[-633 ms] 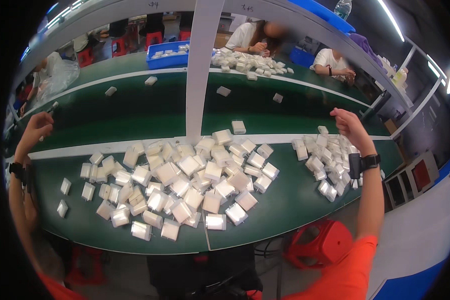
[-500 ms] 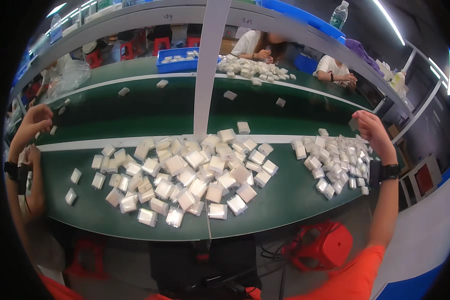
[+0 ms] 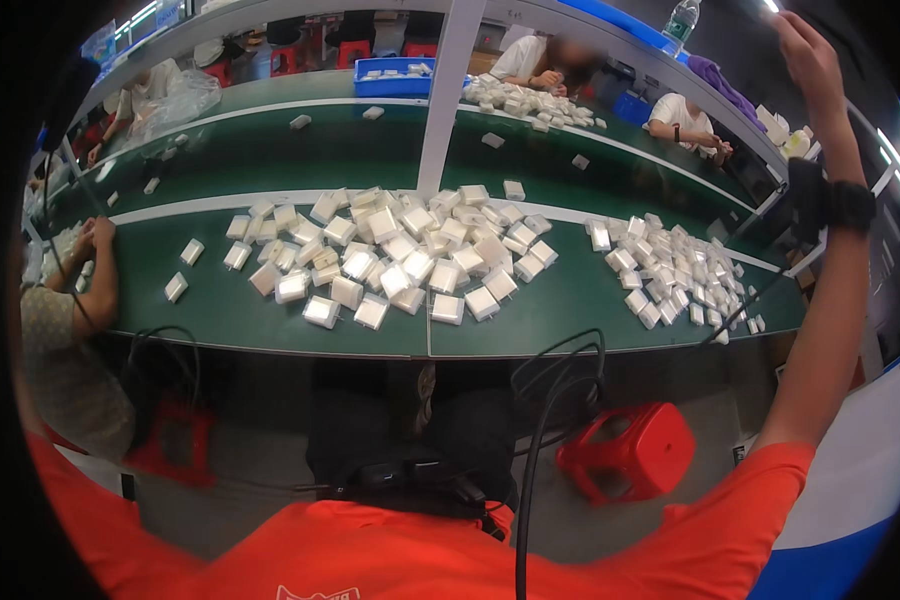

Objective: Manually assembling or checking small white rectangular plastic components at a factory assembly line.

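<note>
My right hand (image 3: 810, 62) is raised high at the upper right, well above the bench, with its fingers stretched upward and nothing visible in them. A dark strap circles that wrist. My left hand is not in view; only its sleeve and a dim part of the arm show along the left rim. Below and between my arms, a large heap of white plug-in power adapters (image 3: 395, 250) lies on the green bench (image 3: 370, 335). A second heap of smaller-looking white adapters (image 3: 675, 275) lies to the right. Two loose adapters (image 3: 176, 287) sit left of the large heap.
A green conveyor belt (image 3: 340, 150) behind the bench carries scattered adapters. A white post (image 3: 450, 100) rises mid-view. Co-workers sit at the left and across the belt. A blue bin (image 3: 394, 80) stands beyond. Below are a red stool (image 3: 630, 450) and black cables (image 3: 535, 450).
Both my arms have gone up and outward. My right hand has risen from beside the right heap; my left hand has left the view. The view has tilted down, showing more of my lap.
</note>
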Available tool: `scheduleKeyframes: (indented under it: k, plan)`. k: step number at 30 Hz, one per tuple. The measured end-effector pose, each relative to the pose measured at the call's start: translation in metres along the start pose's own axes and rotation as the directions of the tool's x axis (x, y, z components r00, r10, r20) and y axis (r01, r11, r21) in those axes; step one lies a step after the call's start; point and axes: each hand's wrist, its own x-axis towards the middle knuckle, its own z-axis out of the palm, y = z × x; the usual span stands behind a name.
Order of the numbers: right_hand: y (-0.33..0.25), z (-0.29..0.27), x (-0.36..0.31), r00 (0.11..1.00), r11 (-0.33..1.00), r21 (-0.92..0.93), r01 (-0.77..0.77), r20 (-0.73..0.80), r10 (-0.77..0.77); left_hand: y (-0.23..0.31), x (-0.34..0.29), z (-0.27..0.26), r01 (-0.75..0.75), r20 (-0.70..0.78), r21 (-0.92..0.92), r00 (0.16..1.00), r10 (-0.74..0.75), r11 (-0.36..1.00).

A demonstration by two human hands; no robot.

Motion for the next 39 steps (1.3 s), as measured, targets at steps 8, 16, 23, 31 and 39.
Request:
scheduleKeyframes:
  k: [8,16,23,31,39]
  plan:
    - [0.047,0.217,-0.045,0.742,0.977,-0.211,0.014,0.657,0.131,-0.131,0.091,0.116,0.098,0.4,0.414,0.873,-0.278,0.905]
    - [0.152,0.383,-0.127,0.42,0.874,-0.444,-0.196,0.768,0.484,-0.265,0.157,0.174,0.329,0.36,0.562,0.729,-0.582,0.759]
    - [0.174,0.438,-0.165,0.451,0.873,-0.478,-0.098,0.76,0.467,-0.367,0.206,0.281,0.174,0.287,0.578,0.872,-0.397,0.798]
    - [0.133,0.388,-0.148,0.308,0.744,0.122,-0.657,0.944,0.117,-0.504,0.183,0.362,0.374,-0.165,0.483,0.927,-0.338,0.792]
    - [0.126,0.338,-0.249,0.491,0.662,0.178,-0.728,0.81,0.321,-0.535,0.183,0.363,0.425,-0.199,0.366,0.905,-0.376,0.828]
